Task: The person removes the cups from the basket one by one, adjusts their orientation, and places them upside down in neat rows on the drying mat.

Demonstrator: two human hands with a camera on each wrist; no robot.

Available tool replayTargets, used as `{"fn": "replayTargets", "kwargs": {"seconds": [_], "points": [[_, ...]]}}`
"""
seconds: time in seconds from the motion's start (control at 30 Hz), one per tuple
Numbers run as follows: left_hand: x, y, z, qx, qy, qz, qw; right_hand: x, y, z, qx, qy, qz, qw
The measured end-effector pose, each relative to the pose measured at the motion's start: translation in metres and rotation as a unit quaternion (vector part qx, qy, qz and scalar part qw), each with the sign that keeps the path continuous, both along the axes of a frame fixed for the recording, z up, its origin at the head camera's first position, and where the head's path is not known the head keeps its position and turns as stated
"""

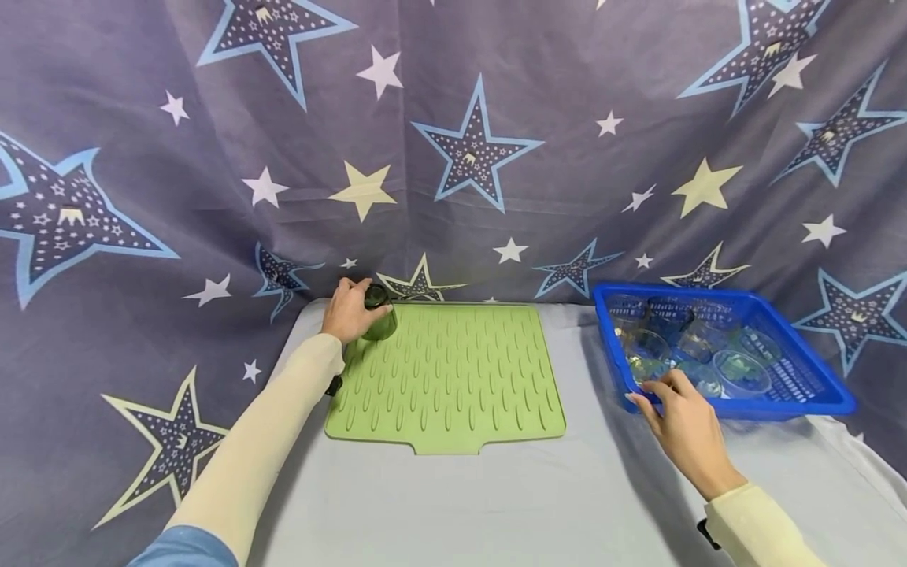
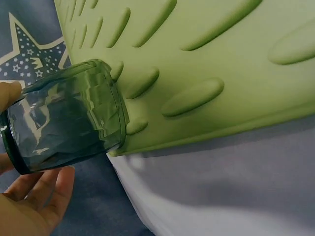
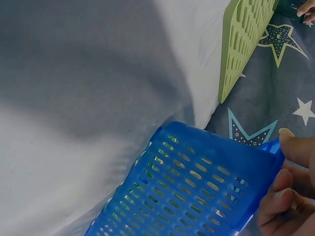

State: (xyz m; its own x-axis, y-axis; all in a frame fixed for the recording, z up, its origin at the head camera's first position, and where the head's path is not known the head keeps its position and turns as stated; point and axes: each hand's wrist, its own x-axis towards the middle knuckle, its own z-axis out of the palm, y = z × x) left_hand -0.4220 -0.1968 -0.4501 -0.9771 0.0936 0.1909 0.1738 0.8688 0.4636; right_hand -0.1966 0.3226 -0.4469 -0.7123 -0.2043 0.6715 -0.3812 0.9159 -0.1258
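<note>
At the far left corner of a green ridged drying mat [image 1: 453,370], my left hand [image 1: 350,312] holds a dark green see-through glass [image 1: 383,326]. Thumb and fingers grip the glass [image 2: 64,118] around one end, while its other end meets the mat's corner in the left wrist view. Off to the right, my right hand [image 1: 687,429] pinches the rim of a blue plastic basket [image 1: 768,407] at its near left corner. Thumb and curled fingers [image 3: 283,189] show at that rim in the right wrist view. Several clear and tinted glasses [image 1: 740,373] lie inside the basket.
Mat and basket rest on a table with a pale cloth [image 1: 453,512]. A dark curtain [image 1: 468,236] with star prints hangs right behind the table and along its left side. The basket's slotted wall [image 3: 192,177] faces the right wrist camera.
</note>
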Motion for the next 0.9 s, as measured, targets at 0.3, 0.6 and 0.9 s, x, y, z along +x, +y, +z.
{"fn": "replayTargets", "kwargs": {"seconds": [0.3, 0.6, 0.9], "points": [[-0.0016, -0.0003, -0.0003, 0.038, -0.014, -0.009, 0.9991, -0.001, 0.001, 0.0035, -0.002, 0.005, 0.002, 1.0], [0.0009, -0.0015, -0.0006, 0.039, -0.035, -0.017, 0.9985, 0.0018, 0.0004, 0.001, -0.006, -0.002, -0.002, 1.0], [0.0067, -0.0076, -0.0002, 0.059, -0.018, -0.004, 0.9981, -0.0004, 0.0022, 0.0003, -0.004, -0.002, 0.004, 1.0]]}}
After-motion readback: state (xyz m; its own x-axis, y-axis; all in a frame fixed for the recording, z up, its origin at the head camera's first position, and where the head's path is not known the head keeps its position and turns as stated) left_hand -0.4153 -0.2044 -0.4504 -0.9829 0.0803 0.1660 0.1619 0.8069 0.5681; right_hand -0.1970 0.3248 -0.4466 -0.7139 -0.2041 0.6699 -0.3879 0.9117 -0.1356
